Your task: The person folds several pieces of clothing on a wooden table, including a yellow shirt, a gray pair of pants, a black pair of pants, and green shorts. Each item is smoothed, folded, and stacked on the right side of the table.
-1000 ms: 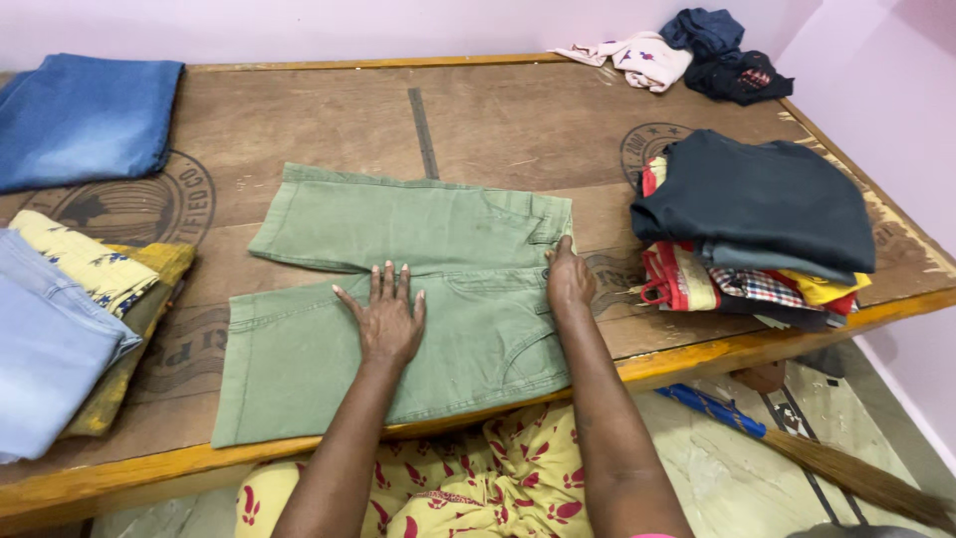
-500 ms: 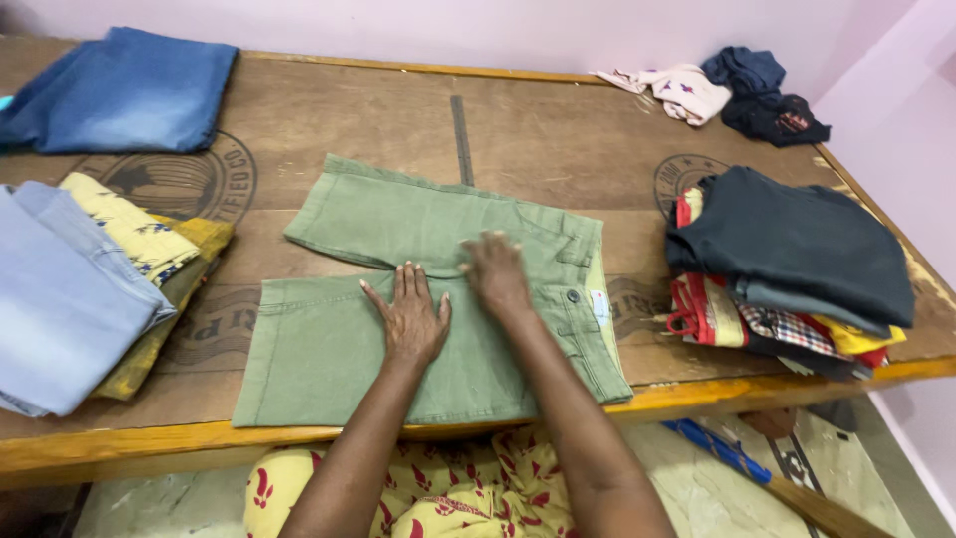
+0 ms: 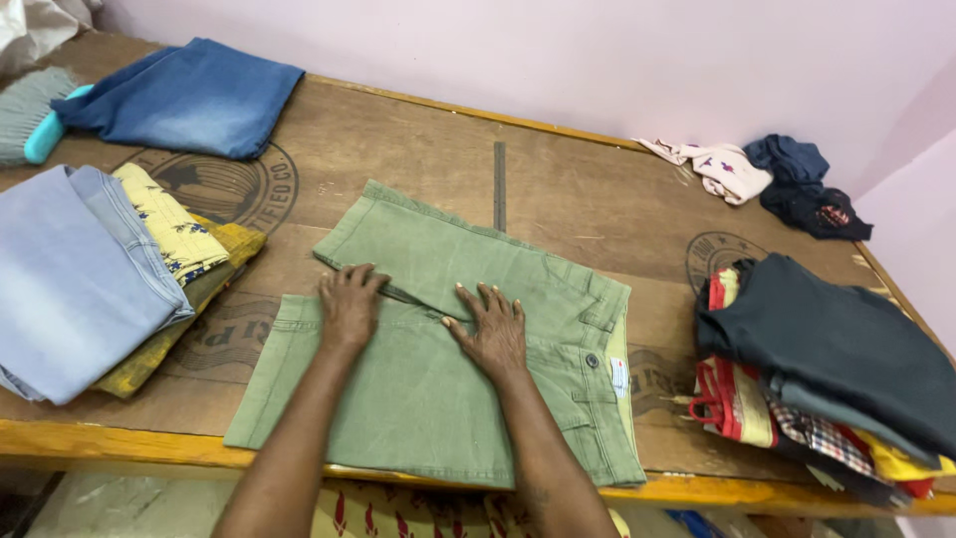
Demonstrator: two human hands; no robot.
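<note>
A pair of green shorts (image 3: 428,399) lies flat on the wooden table (image 3: 588,209), legs pointing left, waistband with a button at the right. My left hand (image 3: 349,302) presses palm down on the near leg, close to where the two legs part. Flat on the crotch area in the middle of the shorts rests my right hand (image 3: 490,327), fingers spread. Neither hand grips the cloth.
A stack of folded clothes, dark blue on top (image 3: 836,349), stands at the right edge. Folded light blue jeans (image 3: 70,279) over yellow garments (image 3: 184,244) lie left. Folded denim (image 3: 189,95) sits back left, loose small garments (image 3: 787,179) back right. A brush (image 3: 35,125) lies far left.
Both hands have slid leftward across the shorts, from the waistband side toward the legs. The camera view has shifted, showing more of the table's back and the wall.
</note>
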